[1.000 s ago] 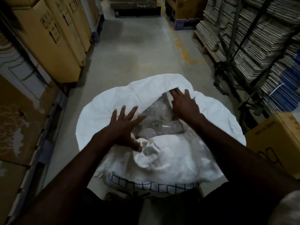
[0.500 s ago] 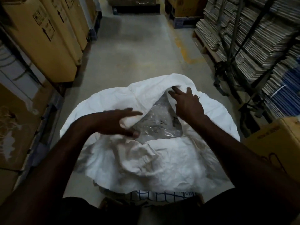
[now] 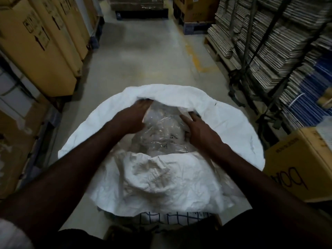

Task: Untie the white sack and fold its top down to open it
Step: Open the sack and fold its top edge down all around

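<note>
The left hand (image 3: pixel 133 116) reaches under the far rim of the white sack (image 3: pixel 224 123), its fingertips hidden, so its grip cannot be told; the right hand (image 3: pixel 201 131) lies spread, holding nothing, on the one clear plastic liner (image 3: pixel 161 133) inside. The sack stands open on the floor (image 3: pixel 143 60) between cardboard boxes (image 3: pixel 41 51) and stacked shelves (image 3: pixel 280 42), the aisle beyond free.

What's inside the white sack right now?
Inside the white sack lies a clear plastic liner, with both hands reaching in. What the liner holds is too blurred to tell.

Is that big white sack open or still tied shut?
Open. The white sack has its top turned outward into a wide rim, and clear plastic shows in the mouth between the two hands.
</note>
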Motion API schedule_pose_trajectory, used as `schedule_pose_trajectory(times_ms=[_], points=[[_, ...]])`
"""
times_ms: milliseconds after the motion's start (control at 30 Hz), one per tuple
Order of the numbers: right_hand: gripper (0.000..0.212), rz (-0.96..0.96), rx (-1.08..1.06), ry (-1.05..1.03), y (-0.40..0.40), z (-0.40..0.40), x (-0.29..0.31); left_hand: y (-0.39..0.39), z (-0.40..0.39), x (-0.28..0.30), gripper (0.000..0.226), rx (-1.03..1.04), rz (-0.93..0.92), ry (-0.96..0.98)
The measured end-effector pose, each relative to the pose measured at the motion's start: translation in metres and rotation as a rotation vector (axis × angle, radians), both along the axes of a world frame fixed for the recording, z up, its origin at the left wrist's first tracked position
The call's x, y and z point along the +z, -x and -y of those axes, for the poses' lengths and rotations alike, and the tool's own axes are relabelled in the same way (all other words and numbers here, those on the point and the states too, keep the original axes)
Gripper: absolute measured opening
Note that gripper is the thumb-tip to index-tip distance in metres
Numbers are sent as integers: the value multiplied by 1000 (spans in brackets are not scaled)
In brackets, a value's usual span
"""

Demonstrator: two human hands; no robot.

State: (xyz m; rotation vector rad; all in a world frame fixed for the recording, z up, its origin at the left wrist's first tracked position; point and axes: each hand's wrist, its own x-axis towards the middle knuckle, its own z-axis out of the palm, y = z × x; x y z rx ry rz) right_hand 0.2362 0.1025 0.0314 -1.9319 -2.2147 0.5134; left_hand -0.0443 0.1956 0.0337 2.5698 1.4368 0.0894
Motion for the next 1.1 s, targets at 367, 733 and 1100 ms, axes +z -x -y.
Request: schedule_pose_trajectory(times_ms=[367, 733, 1100], points=[[83, 29, -33, 89, -37, -25, 8, 18, -45, 35, 75, 77, -40, 105], [36, -137, 150, 20, 51, 80, 39, -25, 115, 56, 38, 97, 21, 127], [40, -42, 250, 90, 50, 170, 33, -11, 223, 41, 39, 194, 147, 238]])
